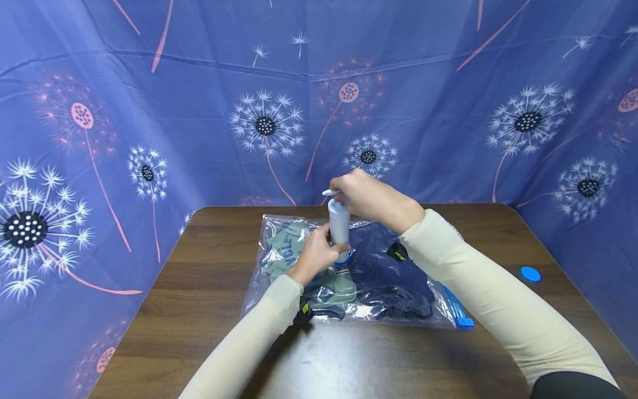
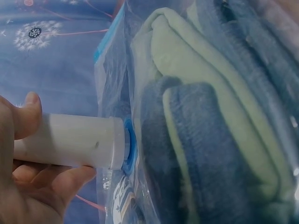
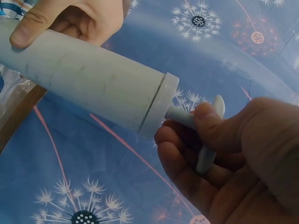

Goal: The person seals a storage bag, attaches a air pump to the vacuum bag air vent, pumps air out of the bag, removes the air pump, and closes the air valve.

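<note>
A white hand pump (image 1: pixel 339 224) stands upright on the blue valve (image 2: pixel 130 145) of a clear vacuum storage bag (image 1: pixel 254 277). Inside the bag lie folded clothes, a green garment (image 1: pixel 286 249) with lettering and a dark blue garment (image 1: pixel 379 260). Low on the pump's barrel, my left hand (image 1: pixel 319 252) grips it with thumb and fingers around it. My right hand (image 3: pixel 233 154) holds the T-shaped pump handle (image 3: pixel 218 106) at the top, fingers curled round its crossbar and rod. A short length of rod shows between handle and barrel cap.
A round blue cap (image 1: pixel 530 274) lies on the brown wooden table (image 1: pixel 199 310) to the right. The bag's blue zip slider (image 1: pixel 464 323) sits at its right front corner. Behind the table hangs a blue cloth (image 1: pixel 209 111) with dandelion prints.
</note>
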`<state>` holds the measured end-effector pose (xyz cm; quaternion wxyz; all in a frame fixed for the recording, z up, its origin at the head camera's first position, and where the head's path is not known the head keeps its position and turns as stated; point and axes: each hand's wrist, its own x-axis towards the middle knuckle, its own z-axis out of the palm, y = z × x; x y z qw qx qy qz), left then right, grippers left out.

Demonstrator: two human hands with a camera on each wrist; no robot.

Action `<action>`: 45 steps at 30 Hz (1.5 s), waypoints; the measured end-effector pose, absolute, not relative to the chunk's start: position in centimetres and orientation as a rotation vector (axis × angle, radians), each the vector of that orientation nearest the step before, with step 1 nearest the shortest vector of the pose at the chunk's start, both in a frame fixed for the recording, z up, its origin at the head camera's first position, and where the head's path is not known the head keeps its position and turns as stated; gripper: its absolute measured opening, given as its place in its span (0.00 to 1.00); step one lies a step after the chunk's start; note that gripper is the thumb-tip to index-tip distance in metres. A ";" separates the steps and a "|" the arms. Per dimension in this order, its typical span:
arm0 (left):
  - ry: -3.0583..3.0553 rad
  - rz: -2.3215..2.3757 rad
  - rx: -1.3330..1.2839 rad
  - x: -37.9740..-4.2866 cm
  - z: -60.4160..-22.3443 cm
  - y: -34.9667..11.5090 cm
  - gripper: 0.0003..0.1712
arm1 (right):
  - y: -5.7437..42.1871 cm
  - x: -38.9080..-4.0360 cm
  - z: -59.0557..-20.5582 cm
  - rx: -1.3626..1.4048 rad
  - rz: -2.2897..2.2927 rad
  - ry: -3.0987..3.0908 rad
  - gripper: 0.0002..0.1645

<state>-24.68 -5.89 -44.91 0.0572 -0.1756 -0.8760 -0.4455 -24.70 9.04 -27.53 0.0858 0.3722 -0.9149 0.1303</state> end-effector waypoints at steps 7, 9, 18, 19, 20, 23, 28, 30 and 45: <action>-2.651 -1.367 -0.544 -24.6 -44.9 -6.0 0.24 | 8.8 -24.1 -27.6 1.100 0.301 -2.758 0.08; -2.640 -1.365 -0.545 -24.6 -44.9 -6.0 0.23 | 8.8 -24.1 -27.7 1.105 0.292 -2.741 0.08; -2.638 -1.385 -0.546 -24.7 -45.1 -5.8 0.23 | 9.0 -24.0 -27.9 1.091 0.261 -2.741 0.10; -2.638 -1.393 -0.544 -24.7 -45.1 -5.8 0.23 | 9.0 -24.0 -28.0 1.093 0.264 -2.738 0.10; -2.639 -1.395 -0.543 -24.7 -45.1 -5.8 0.23 | 9.0 -24.0 -28.0 1.097 0.273 -2.730 0.10; -2.642 -1.398 -0.533 -24.7 -45.2 -5.8 0.23 | 9.0 -24.1 -28.2 1.120 0.310 -2.694 0.09; -2.635 -1.381 -0.529 -24.8 -45.2 -5.9 0.23 | 9.0 -24.2 -28.1 1.143 0.375 -2.680 0.05; -2.628 -1.378 -0.534 -24.8 -45.2 -5.9 0.23 | 9.0 -24.3 -28.0 1.148 0.391 -2.705 0.03; -2.642 -1.386 -0.525 -24.7 -45.0 -5.9 0.24 | 9.3 -24.4 -22.8 1.166 0.423 -2.631 0.09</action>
